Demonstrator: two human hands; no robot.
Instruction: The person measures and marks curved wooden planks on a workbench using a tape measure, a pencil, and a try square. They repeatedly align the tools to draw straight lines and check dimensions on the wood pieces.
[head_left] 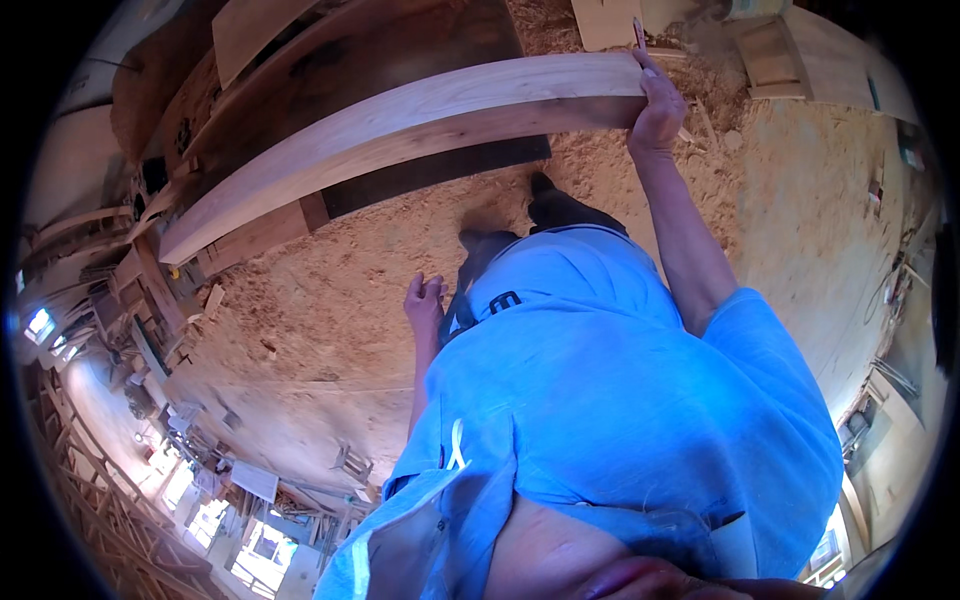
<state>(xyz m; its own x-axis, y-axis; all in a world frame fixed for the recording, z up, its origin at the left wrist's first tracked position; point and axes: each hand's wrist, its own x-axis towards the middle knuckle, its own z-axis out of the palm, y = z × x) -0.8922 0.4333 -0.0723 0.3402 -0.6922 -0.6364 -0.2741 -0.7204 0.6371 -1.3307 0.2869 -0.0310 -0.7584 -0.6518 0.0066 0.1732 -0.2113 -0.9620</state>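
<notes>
A long, pale wooden beam (pixel 400 112) stretches across the upper part of the view, from the left up to the right. At its right end my right hand (pixel 657 112) is closed around the edge, fingers toward the far side. A slim red-and-white pencil or pen (pixel 639 34) sticks up at those fingertips; how it is held I cannot make out. My left hand (pixel 425 300) hangs beside my body, away from the beam, with its fingers loosely apart and nothing seen in them.
A dark board (pixel 440 178) and a brown wooden block (pixel 255 240) lie under the beam. Sawdust and shavings cover the floor (pixel 330 290). Large wooden panels (pixel 360 50) stand beyond. Stacked timber (pixel 110 490) fills the lower left, and a wooden box (pixel 772 58) sits at the upper right.
</notes>
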